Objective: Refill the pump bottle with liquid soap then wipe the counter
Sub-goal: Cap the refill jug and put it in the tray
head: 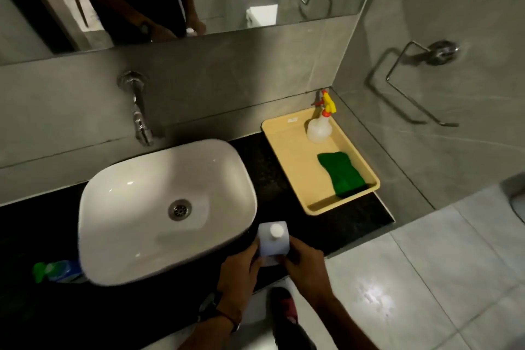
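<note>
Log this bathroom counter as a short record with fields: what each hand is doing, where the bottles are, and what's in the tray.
left hand: grips the white pump bottle from its left side
right hand: grips the same bottle from the right
pump bottle: upright at the counter's front edge, right of the basin
refill bottle: blue with a green cap, lying left of the basin
tray: yellow, on the counter's right end
tray contents: spray bottle at the back, green cloth at the front
</note>
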Demonstrator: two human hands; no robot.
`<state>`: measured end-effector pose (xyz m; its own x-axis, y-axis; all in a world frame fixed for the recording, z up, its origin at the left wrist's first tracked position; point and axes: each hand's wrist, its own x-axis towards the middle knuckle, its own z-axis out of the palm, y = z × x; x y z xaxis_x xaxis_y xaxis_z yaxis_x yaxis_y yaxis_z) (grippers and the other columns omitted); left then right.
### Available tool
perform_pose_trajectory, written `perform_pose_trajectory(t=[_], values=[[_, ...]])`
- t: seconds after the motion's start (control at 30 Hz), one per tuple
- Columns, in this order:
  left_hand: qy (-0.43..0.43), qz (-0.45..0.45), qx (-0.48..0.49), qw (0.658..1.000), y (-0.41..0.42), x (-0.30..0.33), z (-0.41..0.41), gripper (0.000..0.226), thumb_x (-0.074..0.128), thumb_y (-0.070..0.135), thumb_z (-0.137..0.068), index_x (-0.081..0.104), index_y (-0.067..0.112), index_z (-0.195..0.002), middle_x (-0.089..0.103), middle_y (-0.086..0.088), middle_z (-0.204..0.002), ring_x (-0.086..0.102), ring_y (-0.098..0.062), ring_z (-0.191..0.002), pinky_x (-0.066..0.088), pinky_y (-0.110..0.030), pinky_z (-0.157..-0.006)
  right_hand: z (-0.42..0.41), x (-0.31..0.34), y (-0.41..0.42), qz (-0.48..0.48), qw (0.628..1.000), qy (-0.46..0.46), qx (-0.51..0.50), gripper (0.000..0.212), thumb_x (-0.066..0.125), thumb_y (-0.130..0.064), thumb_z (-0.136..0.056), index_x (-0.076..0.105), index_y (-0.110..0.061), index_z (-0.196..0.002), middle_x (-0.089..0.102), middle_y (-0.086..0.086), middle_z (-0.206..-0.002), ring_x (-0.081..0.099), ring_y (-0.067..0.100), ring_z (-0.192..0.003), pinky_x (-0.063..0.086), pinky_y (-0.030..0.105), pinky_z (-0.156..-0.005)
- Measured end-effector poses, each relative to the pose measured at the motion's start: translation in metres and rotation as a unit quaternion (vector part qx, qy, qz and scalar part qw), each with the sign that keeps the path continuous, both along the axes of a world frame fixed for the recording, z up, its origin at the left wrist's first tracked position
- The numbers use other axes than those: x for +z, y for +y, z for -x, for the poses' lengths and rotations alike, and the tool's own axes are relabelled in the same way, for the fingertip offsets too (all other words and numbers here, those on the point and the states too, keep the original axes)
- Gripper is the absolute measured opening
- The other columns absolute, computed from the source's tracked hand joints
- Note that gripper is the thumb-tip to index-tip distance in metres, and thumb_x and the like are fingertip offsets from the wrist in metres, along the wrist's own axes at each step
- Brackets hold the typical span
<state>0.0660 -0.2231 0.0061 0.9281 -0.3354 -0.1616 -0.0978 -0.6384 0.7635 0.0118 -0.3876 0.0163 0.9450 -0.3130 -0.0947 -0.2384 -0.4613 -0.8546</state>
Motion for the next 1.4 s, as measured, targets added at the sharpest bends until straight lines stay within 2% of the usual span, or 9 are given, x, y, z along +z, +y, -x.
perform_pose_trajectory(t=[0.17,0.3,0.4,0.5,0.57,0.73,1.03,1.27,1.4], values=[[-0.134,-0.006,0.004,0.991,-0.083,0.029,-0.075,0.051,0.067,0.032,-0.093,0.056,0.021,-0.141,0.075,-0.01,-0.116,0.072,-0.03,-0.098,0.055,-0.035,-0.084,-0.08,0.03,-0.099,0.063,0.995,-0.077,0.006,0.034,0.08,-0.024,-0.085,0.075,-0.03,-0.118,0.071,-0.026,-0.112,0.061,-0.017,-0.107,0.05,0.013,-0.092],[-0.16,0.009,0.018,0.987,-0.143,0.046,-0.156,0.046,0.065,0.027,-0.094,0.057,0.03,-0.139,0.075,-0.007,-0.116,0.071,-0.031,-0.101,0.057,-0.037,-0.086,-0.168,0.033,-0.159,0.079,0.995,-0.061,0.004,0.042,0.08,-0.037,-0.084,0.072,-0.03,-0.125,0.075,-0.013,-0.111,0.067,-0.001,-0.101,0.054,0.021,-0.089],[-0.152,-0.005,0.02,0.988,-0.18,0.037,-0.21,0.045,0.062,0.017,-0.096,0.057,0.025,-0.14,0.077,-0.011,-0.102,0.073,-0.034,-0.088,0.059,-0.037,-0.074,-0.23,0.022,-0.189,0.066,0.997,-0.011,0.023,0.046,0.072,-0.045,-0.085,0.068,-0.029,-0.128,0.072,-0.014,-0.108,0.061,-0.006,-0.094,0.048,0.012,-0.087],[-0.095,-0.046,0.043,0.993,-0.202,0.019,-0.251,0.037,0.055,0.023,-0.101,0.058,0.022,-0.138,0.076,-0.008,-0.104,0.072,-0.026,-0.09,0.058,-0.035,-0.079,-0.28,0.005,-0.207,-0.004,0.999,0.008,0.037,0.038,0.071,-0.018,-0.095,0.065,-0.012,-0.132,0.07,0.002,-0.118,0.067,0.015,-0.106,0.056,0.028,-0.088],[-0.081,-0.055,0.062,0.993,-0.211,0.004,-0.274,0.03,0.052,0.025,-0.102,0.064,0.017,-0.128,0.075,-0.008,-0.102,0.071,-0.026,-0.09,0.057,-0.039,-0.081,-0.306,-0.009,-0.213,0.007,0.999,0.012,0.034,0.037,0.07,-0.018,-0.095,0.066,-0.008,-0.131,0.071,0.011,-0.122,0.068,0.027,-0.11,0.056,0.036,-0.092],[-0.08,-0.049,0.083,0.992,-0.222,-0.025,-0.315,0.035,0.05,0.025,-0.103,0.058,0.019,-0.138,0.074,-0.009,-0.108,0.07,-0.024,-0.093,0.057,-0.037,-0.088,-0.35,-0.035,-0.218,0.079,0.995,-0.016,0.057,0.041,0.071,-0.031,-0.093,0.066,-0.018,-0.132,0.074,0.005,-0.12,0.069,0.024,-0.107,0.049,0.025,-0.089],[-0.096,-0.048,0.104,0.989,-0.225,-0.058,-0.351,0.039,0.055,0.025,-0.101,0.057,0.018,-0.139,0.074,-0.013,-0.105,0.07,-0.028,-0.089,0.058,-0.038,-0.084,-0.384,-0.055,-0.225,0.08,0.992,0.014,0.1,0.038,0.068,-0.022,-0.094,0.064,-0.017,-0.132,0.075,0.008,-0.112,0.07,0.03,-0.101,0.056,0.041,-0.089],[-0.114,-0.038,0.118,0.986,-0.228,-0.067,-0.361,0.036,0.059,0.018,-0.099,0.061,0.012,-0.135,0.074,-0.019,-0.104,0.07,-0.035,-0.09,0.058,-0.044,-0.084,-0.405,-0.061,-0.22,0.069,0.992,0.074,0.078,0.046,0.06,-0.018,-0.102,0.052,-0.001,-0.144,0.063,0.021,-0.136,0.059,0.031,-0.125,0.045,0.039,-0.106],[-0.116,-0.034,0.116,0.986,-0.227,-0.064,-0.362,0.035,0.059,0.017,-0.099,0.061,0.011,-0.134,0.073,-0.02,-0.109,0.07,-0.037,-0.094,0.057,-0.043,-0.086,-0.399,-0.06,-0.224,0.085,0.991,0.033,0.1,0.043,0.068,-0.025,-0.096,0.062,-0.016,-0.137,0.073,0.008,-0.119,0.069,0.028,-0.109,0.048,0.028,-0.086]])
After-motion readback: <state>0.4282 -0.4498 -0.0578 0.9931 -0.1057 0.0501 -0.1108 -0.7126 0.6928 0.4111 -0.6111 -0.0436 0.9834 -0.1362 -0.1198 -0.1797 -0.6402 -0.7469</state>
